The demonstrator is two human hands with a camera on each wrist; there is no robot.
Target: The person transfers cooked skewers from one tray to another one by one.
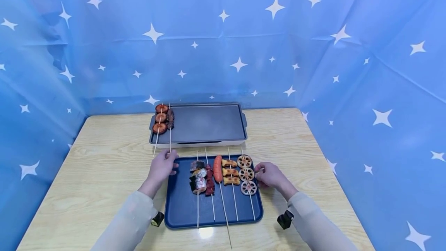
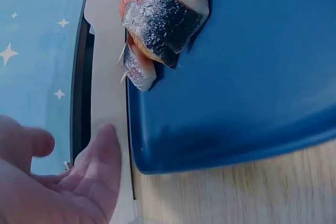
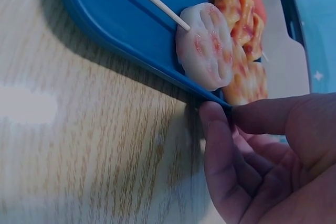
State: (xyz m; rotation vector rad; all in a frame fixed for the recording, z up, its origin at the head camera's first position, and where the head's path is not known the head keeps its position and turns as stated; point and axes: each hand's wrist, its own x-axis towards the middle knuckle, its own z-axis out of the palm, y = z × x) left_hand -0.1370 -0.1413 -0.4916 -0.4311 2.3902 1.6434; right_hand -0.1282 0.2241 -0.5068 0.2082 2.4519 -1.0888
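Observation:
My left hand (image 1: 161, 169) is beside the upper left corner of the blue tray (image 1: 181, 212), close to the stick ends of the two skewers on the griddle. In the left wrist view its thumb and fingers are apart, with nothing between them. My right hand (image 1: 271, 175) pinches the tray's right rim between thumb and finger, next to the lotus root skewer (image 1: 246, 174). Also on the tray are a fish skewer (image 1: 198, 184), a dark red meat skewer (image 1: 210, 181), a sausage skewer (image 1: 217, 169) and a skewer of browned yellow pieces (image 1: 230, 172).
Behind the tray stands a dark griddle (image 1: 209, 123) with a pale base. At its left end lie a mushroom-like skewer (image 1: 160, 117) and a dark meat skewer (image 1: 170, 117). The wooden table (image 1: 104, 165) is bordered by blue star-patterned cloth (image 1: 209, 61).

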